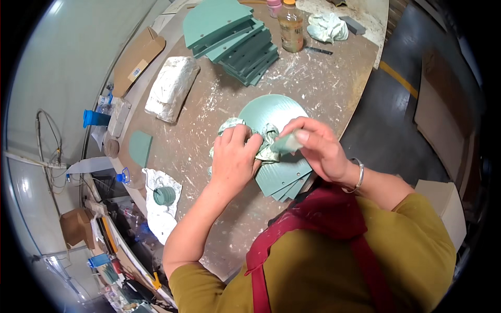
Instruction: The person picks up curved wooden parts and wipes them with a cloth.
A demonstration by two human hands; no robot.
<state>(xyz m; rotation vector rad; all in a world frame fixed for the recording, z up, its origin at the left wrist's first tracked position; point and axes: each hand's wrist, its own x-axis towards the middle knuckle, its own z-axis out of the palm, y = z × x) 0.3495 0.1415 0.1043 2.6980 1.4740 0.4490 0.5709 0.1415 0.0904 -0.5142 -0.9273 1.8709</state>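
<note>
My left hand (235, 156) is closed on a crumpled pale cloth with green stains (269, 134), pressed down over the work in front of me. In my right hand (324, 151), thumb and fingers pinch a small pale green piece (286, 144), whose exact kind I cannot make out; its tip meets the cloth. Beneath both hands lies a fanned stack of flat green plates (276, 107) with rounded far ends and small holes along the near edge. The cloth and hands cover the middle of the top plate.
A taller stack of green plates (214, 26) stands at the back. Left of it lies a white wrapped block (172, 89). A bottle of liquid (290, 28), a knife (318, 50) and another crumpled cloth (327, 27) sit back right. At left, a green coil (164, 195) rests on white sheeting.
</note>
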